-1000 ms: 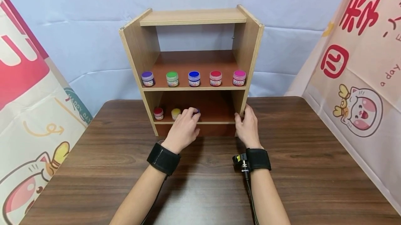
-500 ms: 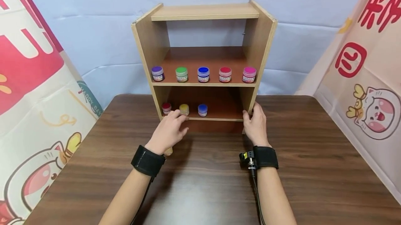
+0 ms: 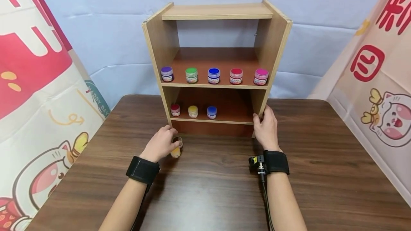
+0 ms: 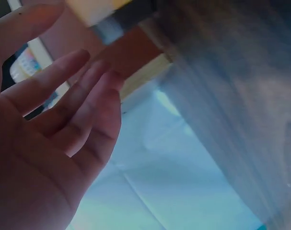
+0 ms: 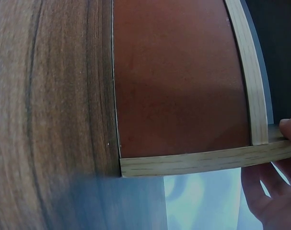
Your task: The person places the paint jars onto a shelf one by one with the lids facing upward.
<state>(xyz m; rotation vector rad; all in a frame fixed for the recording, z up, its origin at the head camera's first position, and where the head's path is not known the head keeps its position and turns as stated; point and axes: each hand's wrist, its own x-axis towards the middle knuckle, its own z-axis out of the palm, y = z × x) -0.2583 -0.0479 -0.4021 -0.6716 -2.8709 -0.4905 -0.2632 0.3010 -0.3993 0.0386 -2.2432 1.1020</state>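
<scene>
In the head view my left hand is low over the table, left of the shelf's base, its fingers beside a small orange-yellow jar. A second small jar stands behind that one, partly hidden. In the left wrist view the fingers are loosely bent with nothing between them, and a blurred orange jar shows past the thumb. My right hand grips the right side panel of the wooden shelf; the right wrist view has the thumb inside and the fingers outside.
On the lower board stand a red jar, a yellow jar and a blue jar. Several jars line the middle board, from a purple jar to a pink jar. Printed curtains flank the brown table.
My left hand has let go of the blue jar on the lower board and moved left and down to the jars on the table. My right hand keeps its grip; the head view has shifted.
</scene>
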